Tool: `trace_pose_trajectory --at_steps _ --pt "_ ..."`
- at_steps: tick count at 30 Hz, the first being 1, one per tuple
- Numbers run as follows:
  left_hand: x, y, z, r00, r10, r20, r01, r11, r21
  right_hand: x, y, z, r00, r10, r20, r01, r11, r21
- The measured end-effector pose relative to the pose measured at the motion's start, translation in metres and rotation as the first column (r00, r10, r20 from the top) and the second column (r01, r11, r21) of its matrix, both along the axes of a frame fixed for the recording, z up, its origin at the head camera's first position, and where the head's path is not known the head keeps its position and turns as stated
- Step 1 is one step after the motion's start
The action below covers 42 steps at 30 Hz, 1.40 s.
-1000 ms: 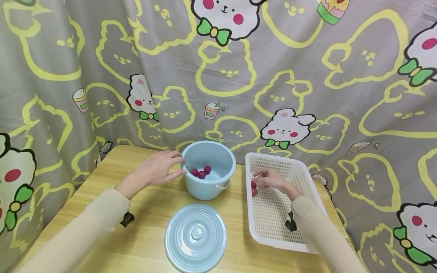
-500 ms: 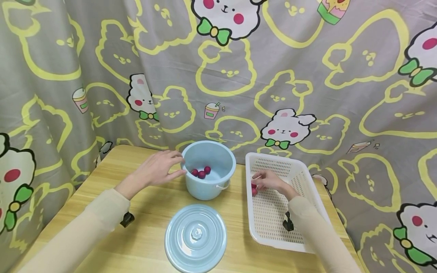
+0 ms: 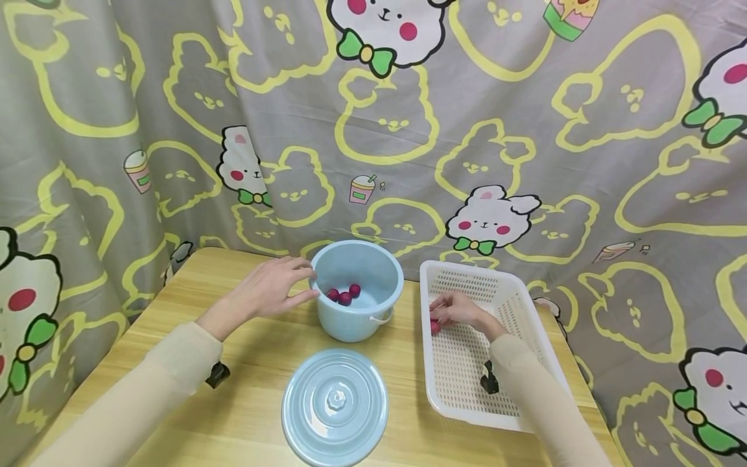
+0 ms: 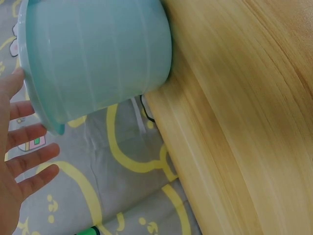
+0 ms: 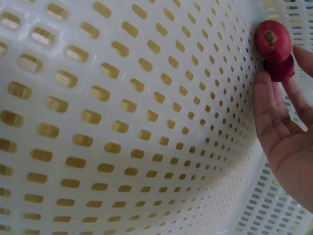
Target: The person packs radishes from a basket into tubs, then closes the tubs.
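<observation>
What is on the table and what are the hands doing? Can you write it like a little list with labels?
Left hand: left hand rests open against the rim of the blue bucket
Right hand: right hand reaches into the white basket, fingers touching two red fruits by its wall
In the bucket: three red fruits
Lid: blue lid lies flat on the wooden table, in front of the bucket
Behind: grey curtain with bunnies

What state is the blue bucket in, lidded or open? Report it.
Open. The bucket stands upright on the table with three red fruits visible inside; its lid lies flat in front of it.
</observation>
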<state>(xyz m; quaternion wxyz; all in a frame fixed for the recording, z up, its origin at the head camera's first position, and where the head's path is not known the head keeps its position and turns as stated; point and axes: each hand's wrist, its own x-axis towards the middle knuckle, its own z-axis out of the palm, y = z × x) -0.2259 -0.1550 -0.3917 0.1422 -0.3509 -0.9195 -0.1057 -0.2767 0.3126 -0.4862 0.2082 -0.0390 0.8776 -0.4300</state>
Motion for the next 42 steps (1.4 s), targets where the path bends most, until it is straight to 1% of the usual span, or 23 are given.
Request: trace_pose_trajectory --at_steps 8,12,18,21,32,42 --pt "0.000 0.000 0.000 1.000 0.001 0.004 -0.001 1.000 -0.003 0.004 -0.004 0.007 1.000 0.008 0.006 -0.009 1.000 0.013" --pt "-0.001 0.000 -0.001 1.000 -0.004 -0.004 0.004 1.000 0.000 0.005 -0.004 0.007 1.000 0.011 -0.001 -0.011 1.000 0.005" --pt "-0.001 0.001 0.001 1.000 0.001 0.011 -0.001 1.000 -0.002 0.005 -0.001 0.005 1.000 0.020 0.019 -0.020 1.000 -0.022" --pt "-0.001 0.001 0.001 1.000 0.004 0.017 -0.004 1.000 -0.006 0.006 0.002 0.006 1.000 0.022 0.022 -0.022 1.000 -0.020" --pt "0.000 0.001 0.001 1.000 0.007 0.010 -0.007 1.000 0.000 0.008 0.015 0.010 0.999 -0.018 0.029 0.020 0.999 -0.040" --pt "0.001 0.001 0.001 1.000 0.004 -0.002 -0.004 1.000 -0.001 0.013 0.019 0.023 0.999 -0.024 -0.025 0.022 0.999 -0.048"
